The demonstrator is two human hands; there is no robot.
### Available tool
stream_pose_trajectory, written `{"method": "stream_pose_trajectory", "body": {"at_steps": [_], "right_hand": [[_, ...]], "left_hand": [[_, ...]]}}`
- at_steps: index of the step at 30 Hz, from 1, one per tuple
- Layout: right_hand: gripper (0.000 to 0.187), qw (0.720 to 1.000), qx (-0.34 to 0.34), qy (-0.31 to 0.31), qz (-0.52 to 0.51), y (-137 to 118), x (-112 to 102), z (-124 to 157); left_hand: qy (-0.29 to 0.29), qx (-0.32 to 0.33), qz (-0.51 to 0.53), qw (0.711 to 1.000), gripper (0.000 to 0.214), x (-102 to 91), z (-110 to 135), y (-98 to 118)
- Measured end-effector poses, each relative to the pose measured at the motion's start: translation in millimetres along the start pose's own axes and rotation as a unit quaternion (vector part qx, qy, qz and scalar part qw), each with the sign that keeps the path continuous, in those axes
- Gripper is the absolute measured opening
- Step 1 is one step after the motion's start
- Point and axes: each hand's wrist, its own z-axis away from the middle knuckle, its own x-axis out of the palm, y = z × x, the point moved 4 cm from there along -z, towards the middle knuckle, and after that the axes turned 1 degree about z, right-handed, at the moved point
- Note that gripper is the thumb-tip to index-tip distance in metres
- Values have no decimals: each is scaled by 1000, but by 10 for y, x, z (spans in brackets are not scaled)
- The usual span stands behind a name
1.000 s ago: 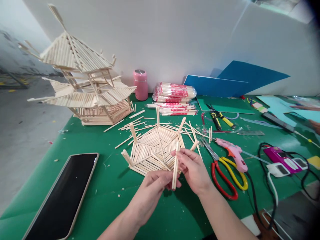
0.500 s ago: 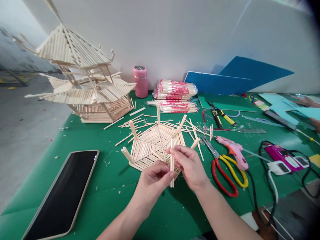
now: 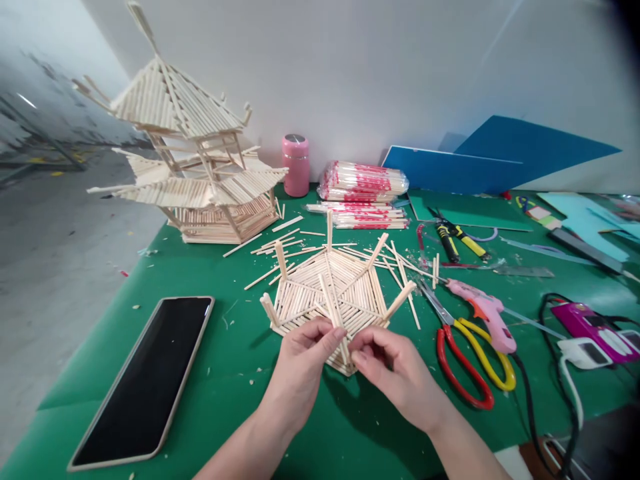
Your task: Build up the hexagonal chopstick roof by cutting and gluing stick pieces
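My left hand [image 3: 305, 363] pinches a small bundle of wooden sticks [image 3: 329, 293] between thumb and fingers, tilted over the near part of a hexagonal stick platform [image 3: 295, 293]. At the lower end of that bundle, the fingers of my right hand [image 3: 395, 367] are closed in a pinch against the sticks; the exact contact is partly hidden. The platform lies flat on the green table, made of sticks laid in triangular sections. Short stick posts [image 3: 281, 260] rise from several of its corners, some leaning outward. My hands cover part of its near edge.
A stick pagoda model [image 3: 200, 180] stands back left, beside a pink flask [image 3: 296, 167] and wrapped stick packs [image 3: 365, 181]. A phone [image 3: 145, 380] lies left. Right are scissors [image 3: 465, 353], a pink glue gun [image 3: 483, 310], pliers [image 3: 455, 237], cables and blue boards [image 3: 450, 170]. Loose sticks lie behind the platform.
The bundle has gone from upright to tilted away, its top now over the platform. My right hand has moved from its upper part down to its lower end. The view has shifted left.
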Motion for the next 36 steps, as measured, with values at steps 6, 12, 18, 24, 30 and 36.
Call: {"method": "stream_pose_trajectory", "body": {"at_steps": [6, 12, 18, 24, 30, 36], "right_hand": [[14, 997, 15, -31, -65, 112, 111, 42], [15, 997, 13, -20, -80, 153, 121, 40], [16, 997, 6, -14, -74, 146, 120, 44], [17, 993, 4, -15, -116, 131, 86, 35], [18, 971, 37, 1, -238, 201, 70, 30], [18, 960, 36, 8, -276, 197, 29, 33]], "left_hand": [[-38, 8, -22, 999, 9, 3, 17, -22], [-36, 3, -22, 999, 9, 7, 14, -38], [-50, 17, -49, 997, 13, 12, 17, -15], [-70, 81, -141, 984, 27, 26, 40, 83], [-39, 136, -264, 954, 27, 17, 55, 151], [-7, 185, -318, 930, 23, -22, 28, 132]]}}
